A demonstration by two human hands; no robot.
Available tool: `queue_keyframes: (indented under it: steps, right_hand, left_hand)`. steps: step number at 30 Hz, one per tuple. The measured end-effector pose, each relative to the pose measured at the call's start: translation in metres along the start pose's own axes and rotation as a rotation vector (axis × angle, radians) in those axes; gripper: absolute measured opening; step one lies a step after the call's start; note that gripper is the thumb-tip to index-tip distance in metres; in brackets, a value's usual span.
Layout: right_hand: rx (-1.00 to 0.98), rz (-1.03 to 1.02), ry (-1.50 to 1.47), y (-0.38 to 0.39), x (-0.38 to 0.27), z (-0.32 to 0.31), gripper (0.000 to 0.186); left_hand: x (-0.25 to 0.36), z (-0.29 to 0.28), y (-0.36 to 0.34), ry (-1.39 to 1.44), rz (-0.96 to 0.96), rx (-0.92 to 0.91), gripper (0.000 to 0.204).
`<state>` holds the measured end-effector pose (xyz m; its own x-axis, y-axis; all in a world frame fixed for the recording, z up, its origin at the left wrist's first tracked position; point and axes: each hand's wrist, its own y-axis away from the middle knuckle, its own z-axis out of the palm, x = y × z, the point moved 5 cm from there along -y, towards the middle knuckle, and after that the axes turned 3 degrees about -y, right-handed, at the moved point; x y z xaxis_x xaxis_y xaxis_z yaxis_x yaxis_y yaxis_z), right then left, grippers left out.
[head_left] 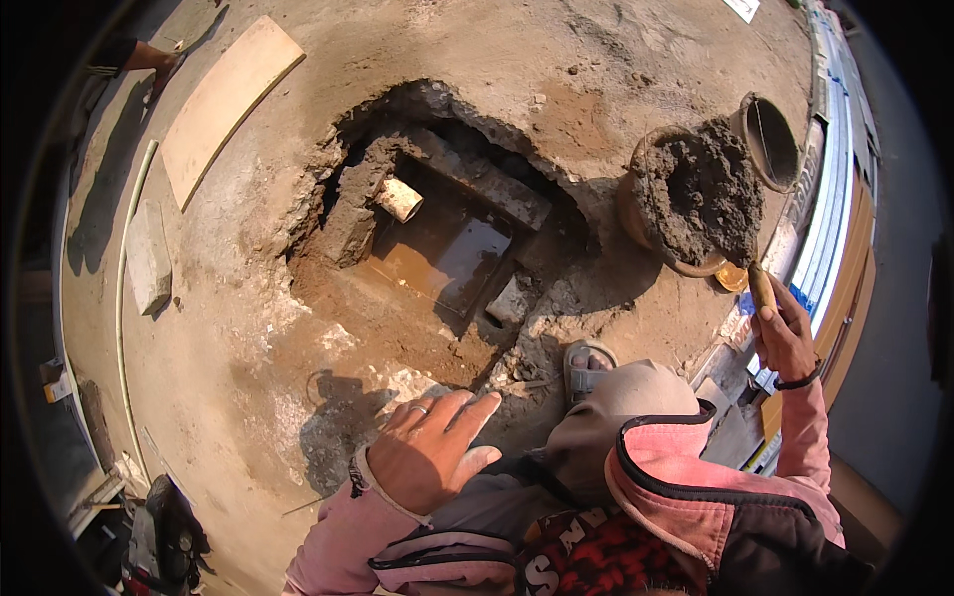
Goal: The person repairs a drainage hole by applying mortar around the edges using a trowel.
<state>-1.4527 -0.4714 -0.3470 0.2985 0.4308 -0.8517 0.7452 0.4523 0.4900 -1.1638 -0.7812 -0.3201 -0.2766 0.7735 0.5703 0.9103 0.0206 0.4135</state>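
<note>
My right hand (782, 333) grips the wooden handle of a trowel (760, 291), its blade end at the lower edge of a bucket (696, 199) heaped with wet gray mortar. My left hand (427, 447) has its fingers apart with nothing in them, above the near ground by the dug pit. In the pit, muddy water (427, 258) lies inside rough mortar and block walls (482, 174), and a short white pipe (399, 200) juts from the left wall. My sandaled foot (586, 372) is beside the pit's near right edge.
A second bucket (765, 139) sits behind the mortar. A pale board (224, 109), long pipe (129, 248) and concrete block (148, 258) lie left. Stacked metal lengths (835, 199) line the right. Another person's foot (159, 65) is at upper left; a dark motorbike-like object (159, 536) is lower left.
</note>
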Motion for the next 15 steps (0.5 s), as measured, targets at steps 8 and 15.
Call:
queue_keyframes:
  steps: [8,15]
  right_hand:
    - [-0.516,0.211,-0.308,-0.031,-0.005,0.108,0.054]
    - [-0.571,0.613,-0.523,-0.214,0.103,0.218,0.031]
  left_hand:
    - [-0.002,-0.003,0.010,-0.049,-0.039,0.001,0.051]
    - [0.003,0.000,0.014,-0.080,-0.072,0.035,0.053]
